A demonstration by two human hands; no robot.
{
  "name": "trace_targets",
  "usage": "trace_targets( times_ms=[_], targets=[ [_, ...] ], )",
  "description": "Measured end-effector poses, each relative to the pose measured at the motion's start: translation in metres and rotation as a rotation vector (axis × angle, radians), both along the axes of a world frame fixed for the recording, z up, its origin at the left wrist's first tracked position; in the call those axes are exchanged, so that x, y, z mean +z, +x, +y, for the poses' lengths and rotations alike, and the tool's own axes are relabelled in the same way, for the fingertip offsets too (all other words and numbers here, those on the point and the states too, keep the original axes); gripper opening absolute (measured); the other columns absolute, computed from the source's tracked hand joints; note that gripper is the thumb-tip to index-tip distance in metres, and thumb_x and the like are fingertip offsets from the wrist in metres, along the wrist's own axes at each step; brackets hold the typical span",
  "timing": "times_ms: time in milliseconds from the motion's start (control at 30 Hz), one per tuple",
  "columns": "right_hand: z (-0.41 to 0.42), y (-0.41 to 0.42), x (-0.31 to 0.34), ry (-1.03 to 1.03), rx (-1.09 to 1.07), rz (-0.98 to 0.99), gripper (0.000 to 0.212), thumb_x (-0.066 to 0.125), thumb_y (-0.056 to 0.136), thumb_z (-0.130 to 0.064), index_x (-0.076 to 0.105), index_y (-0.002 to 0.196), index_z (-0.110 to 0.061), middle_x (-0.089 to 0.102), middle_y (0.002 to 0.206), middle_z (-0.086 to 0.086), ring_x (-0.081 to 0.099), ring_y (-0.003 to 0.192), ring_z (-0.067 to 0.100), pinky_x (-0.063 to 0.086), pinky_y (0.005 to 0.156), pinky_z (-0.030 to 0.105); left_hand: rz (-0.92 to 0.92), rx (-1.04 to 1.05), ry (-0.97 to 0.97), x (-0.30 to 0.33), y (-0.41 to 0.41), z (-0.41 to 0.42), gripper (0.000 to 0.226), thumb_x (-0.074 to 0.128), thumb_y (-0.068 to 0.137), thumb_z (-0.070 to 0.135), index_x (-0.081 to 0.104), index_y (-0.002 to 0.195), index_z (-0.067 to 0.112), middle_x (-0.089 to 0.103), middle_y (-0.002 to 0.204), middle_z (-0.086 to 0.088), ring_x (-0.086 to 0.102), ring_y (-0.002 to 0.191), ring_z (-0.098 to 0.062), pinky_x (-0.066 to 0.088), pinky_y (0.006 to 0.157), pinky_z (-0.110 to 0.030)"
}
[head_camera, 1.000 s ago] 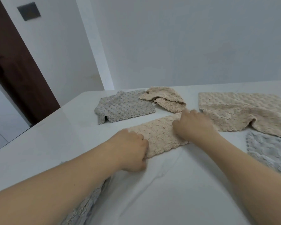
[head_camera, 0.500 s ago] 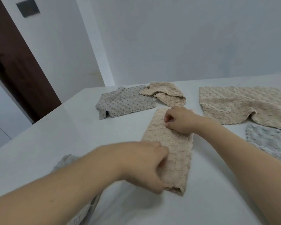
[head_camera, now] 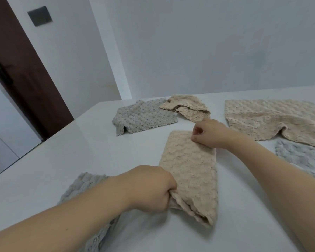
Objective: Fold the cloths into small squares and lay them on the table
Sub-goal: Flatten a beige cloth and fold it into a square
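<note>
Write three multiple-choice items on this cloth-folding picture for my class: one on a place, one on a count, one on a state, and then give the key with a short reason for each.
1. Where does the grey folded cloth lie?
A. at the far side of the table, left of the crumpled beige cloth
B. under the right hand
C. on the floor

2. How many beige cloths are in view?
A. one
B. three
C. five

3. What state is the beige strip in?
A. rolled into a ball
B. hanging off the table edge
C. folded into a long strip, gripped at both ends

Key: 1 A, it sits far left, beside the crumpled one. 2 B, the strip, the crumpled one and the wide beige cloth. 3 C, the left hand grips its near end and the right hand pinches its far end.
</note>
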State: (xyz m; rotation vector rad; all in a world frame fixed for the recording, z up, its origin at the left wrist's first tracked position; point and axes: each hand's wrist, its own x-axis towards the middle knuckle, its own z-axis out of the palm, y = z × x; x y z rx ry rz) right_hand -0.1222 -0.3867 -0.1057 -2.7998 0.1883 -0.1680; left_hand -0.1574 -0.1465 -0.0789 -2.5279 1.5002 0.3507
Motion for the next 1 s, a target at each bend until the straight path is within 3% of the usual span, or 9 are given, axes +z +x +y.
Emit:
trace_targets(
  times_ms=[100, 200, 333, 433, 600, 700, 800, 933, 1000],
  targets=[
    [-0.002, -0.001, -0.001, 0.168, 0.024, 0.006, 0.014, 0.063, 0.090, -0.030, 0.065, 0.094, -0.017, 0.062, 0.096, -0.003, 0.059, 0.088, 0.015, 0.049, 0.075, 0.028, 0.282, 0.143, -0.062, 0.012, 0.010, -0.004, 0.017, 0.045, 0.080, 0.017, 0.046, 0.063, 0.015, 0.048, 0.060, 0.005, 0.049, 0.064, -0.012, 0.041, 0.062, -0.026],
    [-0.007, -0.001, 0.000, 0.394, -0.031, 0.005, 0.023, 0.054, 0.095, -0.029, 0.067, 0.090, -0.012, 0.065, 0.080, -0.002, 0.058, 0.066, 0.012, 0.044, 0.059, 0.024, 0.408, 0.304, -0.285, 0.025, 0.032, -0.011, 0.023, 0.044, 0.080, 0.026, 0.044, 0.059, 0.018, 0.043, 0.056, 0.007, 0.041, 0.054, -0.009, 0.035, 0.054, -0.025],
    [-0.014, -0.003, 0.008, 0.748, -0.128, 0.001, 0.062, 0.036, 0.098, -0.052, 0.074, 0.080, -0.007, 0.068, 0.082, 0.006, 0.056, 0.072, 0.018, 0.044, 0.070, 0.030, 0.270, 0.386, -0.405, 0.033, 0.068, -0.029, 0.022, 0.050, 0.093, 0.030, 0.059, 0.074, 0.021, 0.057, 0.070, 0.005, 0.051, 0.065, -0.012, 0.041, 0.064, -0.029],
    [-0.019, -0.005, 0.013, 0.857, -0.164, 0.034, 0.075, 0.032, 0.093, -0.066, 0.075, 0.086, -0.004, 0.069, 0.084, 0.005, 0.057, 0.080, 0.018, 0.041, 0.081, 0.029, 0.210, 0.435, -0.508, 0.024, 0.096, -0.050, 0.021, 0.049, 0.096, 0.028, 0.061, 0.085, 0.015, 0.061, 0.076, 0.001, 0.054, 0.068, -0.013, 0.043, 0.064, -0.029],
    [-0.019, 0.002, 0.005, 0.618, -0.147, 0.108, 0.048, 0.061, 0.085, -0.053, 0.068, 0.093, -0.007, 0.066, 0.091, 0.002, 0.060, 0.083, 0.020, 0.044, 0.073, 0.032, 0.103, 0.497, -0.581, -0.016, 0.122, -0.079, 0.026, 0.051, 0.098, 0.032, 0.058, 0.081, 0.013, 0.059, 0.075, 0.000, 0.050, 0.066, -0.013, 0.037, 0.057, -0.030],
    [-0.016, 0.006, 0.000, 0.330, -0.132, 0.099, 0.032, 0.061, 0.089, -0.042, 0.062, 0.085, -0.010, 0.062, 0.081, 0.000, 0.056, 0.074, 0.015, 0.041, 0.063, 0.028, 0.089, 0.531, -0.609, -0.034, 0.130, -0.085, 0.031, 0.053, 0.094, 0.033, 0.057, 0.078, 0.007, 0.060, 0.074, -0.006, 0.050, 0.067, -0.018, 0.042, 0.063, -0.035],
    [-0.015, 0.008, -0.001, 0.150, -0.138, 0.108, 0.026, 0.059, 0.090, -0.039, 0.062, 0.089, -0.013, 0.060, 0.097, 0.002, 0.054, 0.089, 0.019, 0.043, 0.072, 0.031, 0.162, 0.548, -0.642, -0.037, 0.137, -0.087, 0.035, 0.057, 0.091, 0.035, 0.045, 0.065, 0.017, 0.050, 0.062, -0.003, 0.044, 0.058, -0.017, 0.036, 0.059, -0.032],
    [-0.014, 0.010, 0.000, 0.103, -0.129, 0.159, 0.015, 0.057, 0.090, -0.027, 0.057, 0.100, -0.016, 0.055, 0.110, 0.002, 0.049, 0.099, 0.020, 0.041, 0.079, 0.030, 0.160, 0.588, -0.651, -0.040, 0.136, -0.088, 0.037, 0.061, 0.087, 0.041, 0.045, 0.062, 0.019, 0.053, 0.062, -0.003, 0.048, 0.057, -0.018, 0.041, 0.061, -0.032],
    [-0.011, 0.009, 0.001, 0.191, -0.133, 0.162, 0.023, 0.054, 0.086, -0.020, 0.053, 0.108, -0.024, 0.055, 0.114, 0.000, 0.051, 0.103, 0.019, 0.045, 0.085, 0.032, 0.165, 0.614, -0.664, -0.038, 0.131, -0.089, 0.037, 0.061, 0.087, 0.044, 0.046, 0.063, 0.019, 0.055, 0.063, -0.001, 0.051, 0.059, -0.019, 0.044, 0.063, -0.033]
  ],
)
